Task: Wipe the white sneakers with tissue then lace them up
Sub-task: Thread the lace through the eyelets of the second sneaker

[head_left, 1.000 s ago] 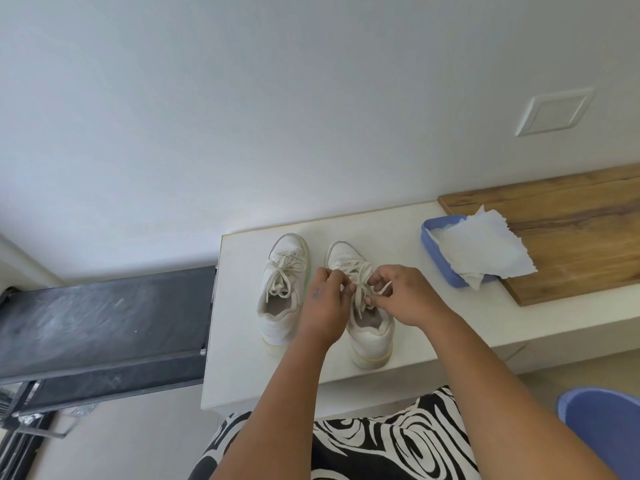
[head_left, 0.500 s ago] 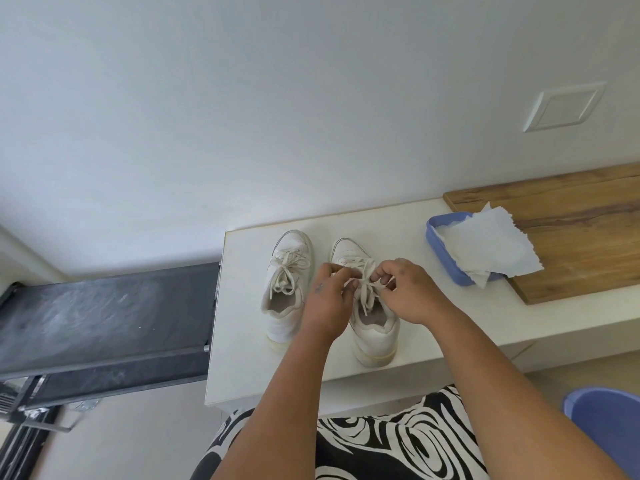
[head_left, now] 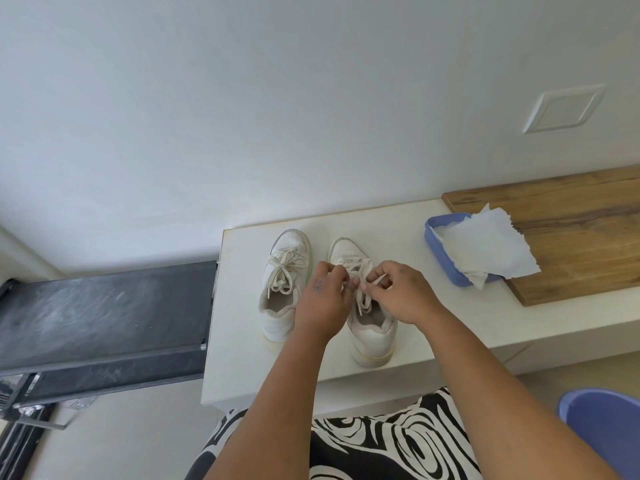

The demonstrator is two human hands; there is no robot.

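Two white sneakers sit side by side on a white counter (head_left: pixel 242 341) mid-frame, toes pointing at the wall. The left sneaker (head_left: pixel 282 289) has its laces tied in a bow. Both hands are over the right sneaker (head_left: pixel 370 327): the left hand (head_left: pixel 323 303) and right hand (head_left: pixel 398 292) each pinch a bit of its lace (head_left: pixel 363 303) with curled fingers, close together. To the right, a sheet of tissue (head_left: pixel 485 247) drapes over a blue tray (head_left: pixel 440 258) that touches a wooden board (head_left: pixel 571 230). Dark treadmill-looking thing (head_left: pixel 104 313) at left, blue tub (head_left: pixel 602 427) in the lower right corner, black-and-white patterned fabric (head_left: pixel 381 445) along the bottom.
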